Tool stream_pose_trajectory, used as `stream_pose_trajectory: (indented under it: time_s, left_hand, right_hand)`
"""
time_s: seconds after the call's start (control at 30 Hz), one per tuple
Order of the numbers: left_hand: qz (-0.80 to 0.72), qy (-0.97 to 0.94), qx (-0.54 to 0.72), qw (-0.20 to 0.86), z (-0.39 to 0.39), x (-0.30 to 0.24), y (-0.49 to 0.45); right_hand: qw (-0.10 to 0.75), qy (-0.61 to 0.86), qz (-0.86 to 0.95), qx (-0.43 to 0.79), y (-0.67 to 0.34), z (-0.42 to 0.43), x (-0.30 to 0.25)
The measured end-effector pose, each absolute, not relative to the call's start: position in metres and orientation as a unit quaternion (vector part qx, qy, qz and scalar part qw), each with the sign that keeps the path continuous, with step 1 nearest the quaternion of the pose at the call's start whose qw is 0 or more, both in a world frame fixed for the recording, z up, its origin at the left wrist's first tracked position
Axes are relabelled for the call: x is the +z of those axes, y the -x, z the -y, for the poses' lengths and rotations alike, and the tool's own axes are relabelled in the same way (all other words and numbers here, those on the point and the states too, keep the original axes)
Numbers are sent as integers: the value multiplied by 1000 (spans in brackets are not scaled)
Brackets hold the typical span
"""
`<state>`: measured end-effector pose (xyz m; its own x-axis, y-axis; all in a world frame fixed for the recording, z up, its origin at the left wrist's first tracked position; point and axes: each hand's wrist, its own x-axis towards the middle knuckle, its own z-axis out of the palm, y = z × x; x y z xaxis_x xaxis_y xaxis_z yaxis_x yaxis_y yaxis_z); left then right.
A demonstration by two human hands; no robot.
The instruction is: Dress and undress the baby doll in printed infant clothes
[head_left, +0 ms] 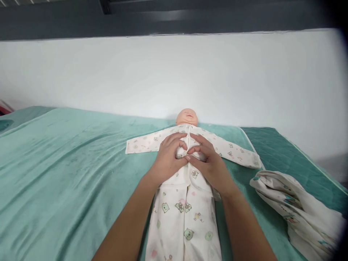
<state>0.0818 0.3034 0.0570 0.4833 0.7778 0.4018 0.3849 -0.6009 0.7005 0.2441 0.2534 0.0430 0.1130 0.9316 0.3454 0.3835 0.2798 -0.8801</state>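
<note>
A baby doll [187, 116] lies on its back, head toward the wall, dressed in a white baby top [194, 174] printed with small bears. The sleeves spread out to both sides. My left hand [170, 156] and my right hand [206, 159] meet at the middle of the chest, on the top's front opening. Thumbs and fingers of both are pinched close together on the cloth there; a fastener, if there is one, is hidden by the fingertips. Below the top's hem, white printed pants [174, 224] cover the legs and run out of view at the bottom.
A light green blanket [67, 163] with some wrinkles lies under the doll. On the right, a crumpled white printed cloth [293, 206] rests partly on a darker green quilted cover [272, 145]. Behind the doll's head rises a white wall [136, 76], with a dark beam [174, 18] above.
</note>
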Motion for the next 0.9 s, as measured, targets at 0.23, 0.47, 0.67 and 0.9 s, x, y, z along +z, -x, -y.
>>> stream_pose_trajectory:
  time_s: [0.23,0.47,0.67,0.9]
  left_hand:
    - [-346,-813,370,288,-301,57,-79]
    - [-346,-805,383,292,-303,55,-79]
    - [-344,-797,396,300,-303,55,-80]
    - [-358,-668,506,413,-306,51,-83]
  right_hand:
    - [579,535,533,308,-244,-256,40]
    - [563,549,558,266,-242,-255,39]
    - [518,524,637,228,-245,-253,40]
    - [583,519,530,333,-244,-253,41]
